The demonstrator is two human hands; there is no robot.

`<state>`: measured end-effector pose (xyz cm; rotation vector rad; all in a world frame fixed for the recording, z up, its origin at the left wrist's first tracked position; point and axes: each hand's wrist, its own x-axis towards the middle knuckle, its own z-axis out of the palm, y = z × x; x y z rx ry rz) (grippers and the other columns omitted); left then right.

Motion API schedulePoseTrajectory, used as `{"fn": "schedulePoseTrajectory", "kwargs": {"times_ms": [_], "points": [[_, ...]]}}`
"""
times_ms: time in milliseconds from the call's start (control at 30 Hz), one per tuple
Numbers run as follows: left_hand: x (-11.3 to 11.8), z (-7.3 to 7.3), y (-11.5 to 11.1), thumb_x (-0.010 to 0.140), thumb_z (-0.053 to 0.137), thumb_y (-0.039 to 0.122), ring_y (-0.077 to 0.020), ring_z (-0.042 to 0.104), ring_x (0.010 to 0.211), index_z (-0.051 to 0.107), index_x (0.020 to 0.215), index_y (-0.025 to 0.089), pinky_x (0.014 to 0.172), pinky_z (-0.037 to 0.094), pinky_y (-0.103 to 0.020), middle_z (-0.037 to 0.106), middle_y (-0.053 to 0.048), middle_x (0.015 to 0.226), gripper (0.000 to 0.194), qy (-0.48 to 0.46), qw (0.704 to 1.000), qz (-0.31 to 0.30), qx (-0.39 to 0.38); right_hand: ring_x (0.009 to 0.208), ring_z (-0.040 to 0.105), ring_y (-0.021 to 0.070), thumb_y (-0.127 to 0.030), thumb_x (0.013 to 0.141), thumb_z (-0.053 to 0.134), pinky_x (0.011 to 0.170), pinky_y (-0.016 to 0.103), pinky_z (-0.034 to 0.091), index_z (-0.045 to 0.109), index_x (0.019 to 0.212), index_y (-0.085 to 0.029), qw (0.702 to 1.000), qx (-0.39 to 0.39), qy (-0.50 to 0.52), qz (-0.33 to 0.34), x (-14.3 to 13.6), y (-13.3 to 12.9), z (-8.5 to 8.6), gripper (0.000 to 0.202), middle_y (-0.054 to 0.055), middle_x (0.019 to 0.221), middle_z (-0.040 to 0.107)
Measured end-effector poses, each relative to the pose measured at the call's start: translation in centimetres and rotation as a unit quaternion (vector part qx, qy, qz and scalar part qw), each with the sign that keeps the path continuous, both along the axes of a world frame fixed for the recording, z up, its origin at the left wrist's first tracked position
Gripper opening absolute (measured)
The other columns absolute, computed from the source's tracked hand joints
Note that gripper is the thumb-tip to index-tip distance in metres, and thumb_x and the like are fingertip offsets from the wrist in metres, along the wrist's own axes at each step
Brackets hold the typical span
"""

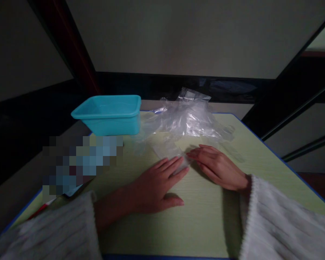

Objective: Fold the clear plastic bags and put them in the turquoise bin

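A small clear plastic bag (165, 148) lies flat on the pale green table (200, 224). My left hand (158, 187) rests on its near part, palm down with the fingers spread and the thumb apart. At the bag's right edge is my right hand (219, 166), its fingertips close together and pointing left. Whether those fingertips pinch the bag's edge is too small to tell. Just behind both hands, a heap of crumpled clear plastic bags (195, 117) spreads over the back of the table.
A turquoise plastic basin (113, 124) stands at the table's back left. In front of it lies a blurred-out object (89, 162), with something red (39, 210) near the left edge. A light panel (178, 39) rises behind the table.
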<state>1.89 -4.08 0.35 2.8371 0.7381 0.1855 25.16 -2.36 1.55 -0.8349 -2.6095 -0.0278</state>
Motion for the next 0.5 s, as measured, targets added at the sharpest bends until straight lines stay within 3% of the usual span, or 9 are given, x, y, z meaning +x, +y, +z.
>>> {"fn": "schedulePoseTrajectory", "kwargs": {"times_ms": [67, 267, 400, 500], "points": [[-0.07, -0.22, 0.07, 0.086, 0.045, 0.048, -0.0262, 0.014, 0.137, 0.026, 0.139, 0.006, 0.11, 0.02, -0.043, 0.019, -0.019, 0.148, 0.07, -0.013, 0.999, 0.028, 0.01, 0.1, 0.06, 0.0235, -0.014, 0.088, 0.033, 0.093, 0.047, 0.043, 0.054, 0.109, -0.013, 1.0, -0.002, -0.005, 0.009, 0.09, 0.05, -0.12, 0.03, 0.014, 0.102, 0.065], [-0.08, -0.93, 0.76, 0.092, 0.032, 0.039, -0.0285, 0.019, 0.136, 0.033, 0.135, 0.004, 0.108, 0.022, -0.047, 0.024, -0.02, 0.146, 0.056, 0.004, 0.976, 0.214, 0.041, 0.099, 0.06, 0.0214, -0.015, 0.09, 0.035, 0.09, 0.04, 0.046, 0.055, 0.109, -0.012, 1.0, 0.013, -0.006, 0.016, 0.19, 0.13, -0.3, 0.027, 0.012, 0.104, 0.066], [-0.09, -1.08, 0.92, 0.091, 0.036, 0.04, -0.0312, 0.02, 0.135, 0.035, 0.134, 0.004, 0.107, 0.024, -0.05, 0.026, -0.02, 0.145, 0.056, 0.018, 0.971, 0.234, 0.045, 0.097, 0.059, 0.0203, -0.017, 0.093, 0.038, 0.085, 0.035, 0.048, 0.059, 0.103, -0.012, 0.994, 0.083, -0.022, 0.07, -0.05, -0.07, -0.11, 0.024, 0.009, 0.101, 0.068], [-0.1, -0.85, 0.65, 0.09, 0.037, 0.034, -0.0316, 0.021, 0.135, 0.037, 0.132, 0.005, 0.105, 0.026, -0.053, 0.026, -0.021, 0.145, 0.051, -0.024, 0.976, 0.204, 0.068, 0.09, 0.059, 0.0195, -0.015, 0.093, 0.038, 0.078, 0.033, 0.049, 0.063, 0.092, -0.012, 0.987, 0.125, -0.043, 0.092, -0.49, -0.27, 0.1, 0.026, 0.007, 0.095, 0.069]]}}
